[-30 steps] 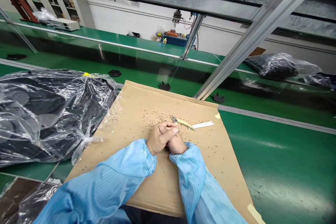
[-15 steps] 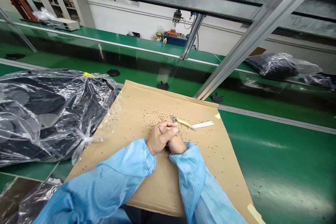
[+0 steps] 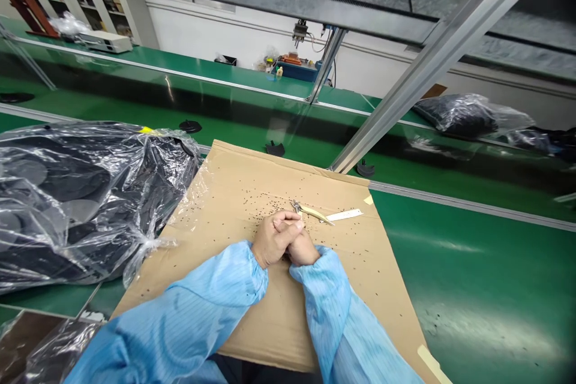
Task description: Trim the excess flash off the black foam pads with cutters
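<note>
My left hand and my right hand are folded together above the cardboard sheet, fingers closed over one another. No object shows in either hand, though the palms are hidden. Just beyond the fingertips lie nippers with pale yellow handles, their metal jaws toward the upper left. A flat white strip like a ruler lies against the handles on the right. Many tiny black pieces are scattered over the cardboard, thickest beyond my hands.
A large clear plastic bag of black parts overlaps the cardboard's left side. A slanted metal post rises behind the cardboard. Small black curved parts sit on the green table. Another bag of black parts stands at the far right.
The view has shifted slightly, so the surroundings sit a little differently in the picture. My hands stay folded together, and the nippers and strip keep their places on the cardboard.
</note>
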`<action>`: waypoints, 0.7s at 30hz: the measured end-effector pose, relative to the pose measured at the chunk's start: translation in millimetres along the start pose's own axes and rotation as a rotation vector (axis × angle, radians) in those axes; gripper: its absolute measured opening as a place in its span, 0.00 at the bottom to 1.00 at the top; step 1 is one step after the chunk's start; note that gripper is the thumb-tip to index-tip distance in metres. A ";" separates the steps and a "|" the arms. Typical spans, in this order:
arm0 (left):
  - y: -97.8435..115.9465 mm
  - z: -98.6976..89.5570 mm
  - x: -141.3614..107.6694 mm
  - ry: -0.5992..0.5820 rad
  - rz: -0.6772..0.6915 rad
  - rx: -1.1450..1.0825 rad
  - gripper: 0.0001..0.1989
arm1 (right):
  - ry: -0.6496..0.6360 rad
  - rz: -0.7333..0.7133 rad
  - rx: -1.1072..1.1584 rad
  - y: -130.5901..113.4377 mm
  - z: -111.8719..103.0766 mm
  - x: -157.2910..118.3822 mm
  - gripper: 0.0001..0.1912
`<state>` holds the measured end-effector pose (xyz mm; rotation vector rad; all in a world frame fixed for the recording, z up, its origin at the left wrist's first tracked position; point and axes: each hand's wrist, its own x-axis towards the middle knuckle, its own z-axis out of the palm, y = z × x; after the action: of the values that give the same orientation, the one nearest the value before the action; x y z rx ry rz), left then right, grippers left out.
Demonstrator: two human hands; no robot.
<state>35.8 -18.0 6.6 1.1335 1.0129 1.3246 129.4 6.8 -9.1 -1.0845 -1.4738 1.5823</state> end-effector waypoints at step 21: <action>5.8 0.2 12.0 0.544 0.018 0.046 0.14 | 0.414 0.088 -1.189 -53.4 -19.2 282.2 0.18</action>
<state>35.1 -6.4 13.2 0.8269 1.4294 1.6773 32.1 276.8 12.9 -1.9588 -2.0673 0.3201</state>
